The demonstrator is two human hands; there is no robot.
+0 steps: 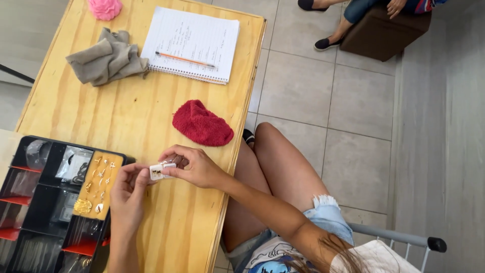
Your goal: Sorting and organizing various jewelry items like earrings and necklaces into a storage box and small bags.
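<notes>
Your left hand [129, 189] and right hand [194, 167] both pinch a small white card [157, 172] tight between fingertips, above the counter [166, 222], beside the black tray [35, 202].

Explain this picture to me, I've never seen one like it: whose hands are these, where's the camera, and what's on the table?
There is no machine here. The one picture comes from a camera worn on a person's head, looking down at their own bare hands above a wooden table.

The left hand and right hand together pinch a small white card; what is on it is too small to tell.

At the left sits a black tray with compartments holding small bags, and on it a tan card carrying small gold pieces.

Farther up the table lie a red cloth, a grey cloth, a pink object, and a notebook with a pencil on it.

At the top right, another person's legs show, seated apart.
</notes>
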